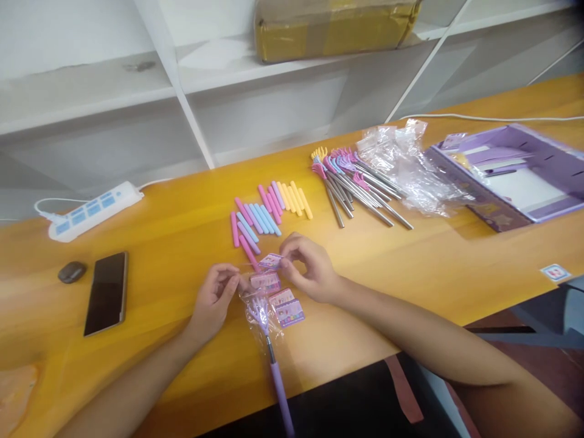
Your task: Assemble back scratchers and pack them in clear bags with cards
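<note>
My left hand point(218, 296) pinches the top edge of a clear plastic bag point(250, 298). Inside the bag lies a purple back scratcher point(279, 389) with its claw end toward my hands and its handle over the table's front edge. My right hand point(310, 267) pinches a small printed card point(271, 261) just above the bag's mouth. Another printed card point(265, 281) shows at the top of the bag; whether it is inside or on it I cannot tell. Right of the bag, several printed cards point(287, 307) lie overlapping on the table.
Pink, blue, purple and yellow handle tubes point(258, 219) lie beyond my hands. Metal scratcher rods point(360, 188) with coloured claws, clear bags point(420, 176) and a purple box point(502, 213) stand farther right. A phone point(106, 293), a black earbud case point(72, 272) and a power strip point(95, 210) are at left.
</note>
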Motion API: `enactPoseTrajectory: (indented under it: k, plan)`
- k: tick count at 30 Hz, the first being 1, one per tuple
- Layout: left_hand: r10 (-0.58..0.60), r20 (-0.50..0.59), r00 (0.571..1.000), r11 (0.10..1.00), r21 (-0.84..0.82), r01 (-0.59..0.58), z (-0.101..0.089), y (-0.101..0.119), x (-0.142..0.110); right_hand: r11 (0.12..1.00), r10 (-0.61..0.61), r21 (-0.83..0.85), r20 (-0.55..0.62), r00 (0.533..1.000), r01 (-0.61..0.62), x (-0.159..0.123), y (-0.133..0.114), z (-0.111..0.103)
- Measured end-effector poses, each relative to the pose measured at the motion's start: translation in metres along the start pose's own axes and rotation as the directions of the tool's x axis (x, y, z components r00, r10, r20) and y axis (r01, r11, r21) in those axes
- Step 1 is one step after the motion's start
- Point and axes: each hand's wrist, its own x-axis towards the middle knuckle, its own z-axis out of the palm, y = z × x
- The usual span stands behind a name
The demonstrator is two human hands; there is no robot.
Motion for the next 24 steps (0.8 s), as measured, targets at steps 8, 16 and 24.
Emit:
enactPoseTrajectory:
  k: [8, 16, 24]
  plan:
    - [0.013, -0.059, 0.998, 1.000, 0.027, -0.011, -0.001, -0.004, -0.001, 0.998, -0.055, 0.040, 0.139, 0.989, 0.050, -0.001, 0.008, 0.008]
    - [0.014, -0.107, 0.994, 1.000, 0.016, -0.013, -0.001, -0.003, -0.002, 1.000, 0.001, -0.024, 0.165, 0.986, 0.003, 0.000, 0.014, 0.008]
    - [-0.022, -0.058, 0.998, 0.999, 0.041, 0.025, 0.000, -0.002, -0.002, 0.992, 0.098, 0.061, 0.176, 0.980, -0.111, -0.006, 0.015, 0.012]
